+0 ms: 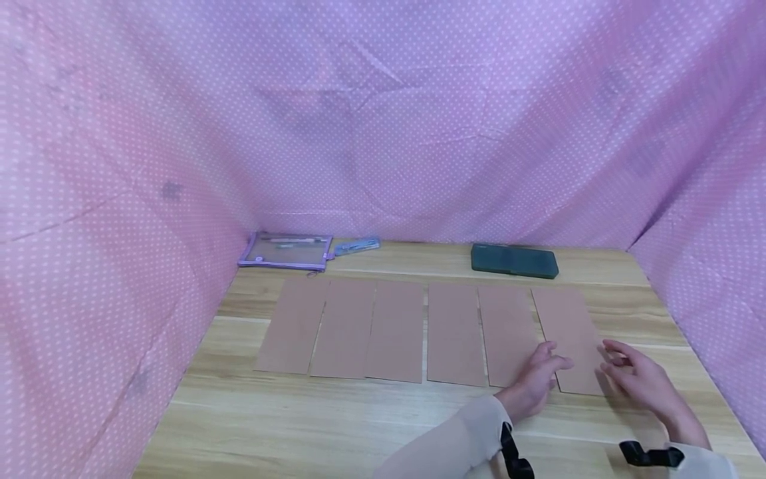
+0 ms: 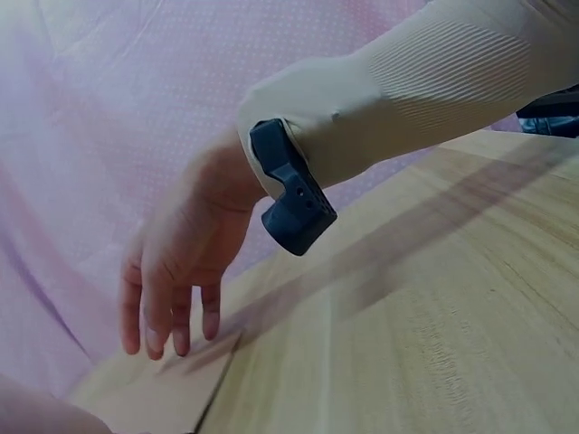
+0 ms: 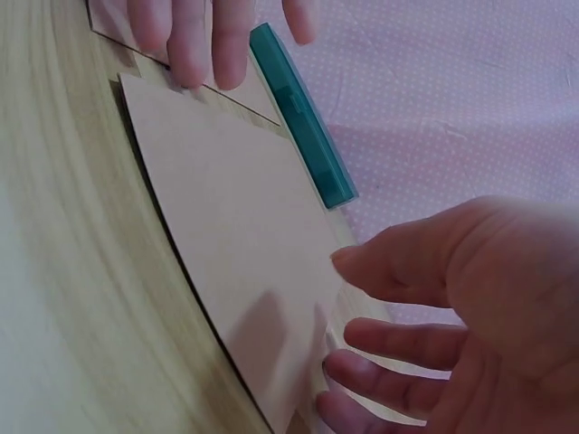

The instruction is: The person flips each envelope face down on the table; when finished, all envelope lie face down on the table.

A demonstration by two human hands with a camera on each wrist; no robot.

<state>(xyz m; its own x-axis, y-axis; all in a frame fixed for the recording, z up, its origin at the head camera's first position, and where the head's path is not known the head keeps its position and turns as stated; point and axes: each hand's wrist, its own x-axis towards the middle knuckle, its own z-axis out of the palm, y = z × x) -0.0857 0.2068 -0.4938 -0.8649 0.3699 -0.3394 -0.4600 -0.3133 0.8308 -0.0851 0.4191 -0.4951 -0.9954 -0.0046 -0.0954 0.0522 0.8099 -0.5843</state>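
Observation:
Several brown rectangular cards lie side by side in a row on the wooden table. My left hand [image 1: 534, 380] is over the left edge of the rightmost card [image 1: 568, 326], its fingers loosely extended. On that card's other side, my right hand [image 1: 643, 379] has its fingers at the right edge. In the right wrist view, the right hand [image 3: 425, 316] keeps thumb and fingers apart beside the card [image 3: 217, 208]; whether the fingertips touch it I cannot tell. Left-hand fingers [image 3: 185, 45] show at the top there. The left wrist view shows the right hand [image 2: 185, 244] pointing down.
Behind the cards stands a dark green case [image 1: 514, 261]. A purple-edged clear pouch [image 1: 287, 251] with pens inside lies at the back left, next to a small blue item [image 1: 357, 247]. Pink dotted cloth [image 1: 383, 133] surrounds the table [image 1: 269, 426] at the back and sides.

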